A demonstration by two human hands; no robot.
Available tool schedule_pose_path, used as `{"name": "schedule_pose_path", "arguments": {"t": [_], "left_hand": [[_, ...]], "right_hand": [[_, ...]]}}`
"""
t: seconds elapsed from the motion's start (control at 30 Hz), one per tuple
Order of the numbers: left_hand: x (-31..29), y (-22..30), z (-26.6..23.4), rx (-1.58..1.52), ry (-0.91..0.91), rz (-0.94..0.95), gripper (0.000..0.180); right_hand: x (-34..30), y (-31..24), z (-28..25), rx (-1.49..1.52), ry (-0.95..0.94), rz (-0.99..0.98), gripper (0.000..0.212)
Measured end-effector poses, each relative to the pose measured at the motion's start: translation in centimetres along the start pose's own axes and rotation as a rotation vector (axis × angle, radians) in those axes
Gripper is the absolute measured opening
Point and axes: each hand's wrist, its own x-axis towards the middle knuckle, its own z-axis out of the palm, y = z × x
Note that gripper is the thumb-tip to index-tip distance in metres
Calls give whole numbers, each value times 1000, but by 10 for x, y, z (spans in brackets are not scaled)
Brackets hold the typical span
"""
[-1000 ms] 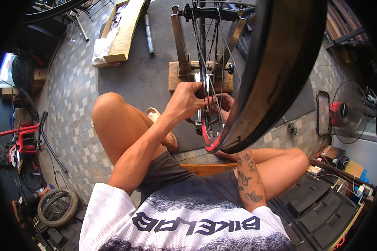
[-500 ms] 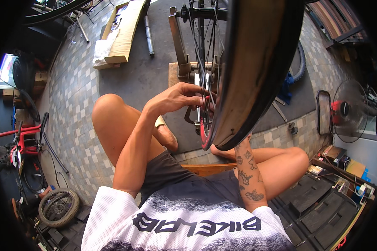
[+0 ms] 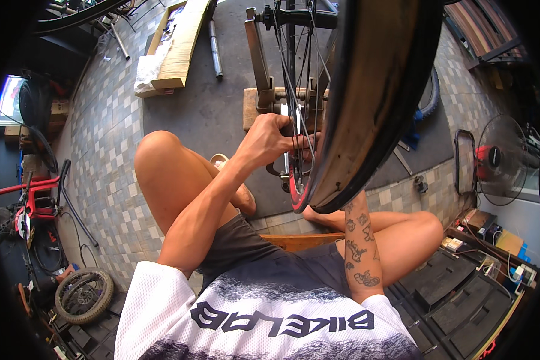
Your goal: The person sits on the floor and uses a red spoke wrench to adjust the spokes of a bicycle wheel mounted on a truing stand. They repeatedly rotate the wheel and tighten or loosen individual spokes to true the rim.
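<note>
A grey and beige tiled floor (image 3: pixel 108 150) spreads widest, with a dark mat (image 3: pixel 183 120) laid over it toward 12 o'clock. On the mat, from the centre up to 1 o'clock, a bicycle wheel (image 3: pixel 366 102) stands tall, its broad black and tan rim close to the camera. A red bicycle frame (image 3: pixel 39 198) is at 9 o'clock. The wheel's hub sits in a metal stand (image 3: pixel 259 60) at 12 o'clock, partly covered by the rim. An open cardboard box (image 3: pixel 183 51) lies at 11 o'clock, a red-centred fan (image 3: pixel 493 157) stands at 3, and a smaller wheel (image 3: pixel 85 297) is at 8. Beside the box lies a silver tube (image 3: pixel 215 51). The left hand (image 3: pixel 267 141) has its fingers curled in among the thin dark spokes (image 3: pixel 306 66); I cannot tell whether they grip one. The tattooed right forearm (image 3: pixel 359 246) rises from 5 o'clock, and the right hand is hidden behind the rim, its state impossible to tell.
</note>
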Motion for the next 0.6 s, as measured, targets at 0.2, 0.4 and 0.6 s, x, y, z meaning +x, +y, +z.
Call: {"name": "schedule_pose_path", "arguments": {"t": [0.2, 0.4, 0.6], "left_hand": [[8, -3, -12, -30, -51, -54, 31], [-11, 10, -21, -410, -39, 75, 48], [7, -7, -13, -200, 31, 18, 60]], "right_hand": [[9, 16, -3, 71, 114, -60, 22], [14, 15, -7, 107, 574, -298, 23], [-2, 17, -13, -60, 646, -153, 26]]}}
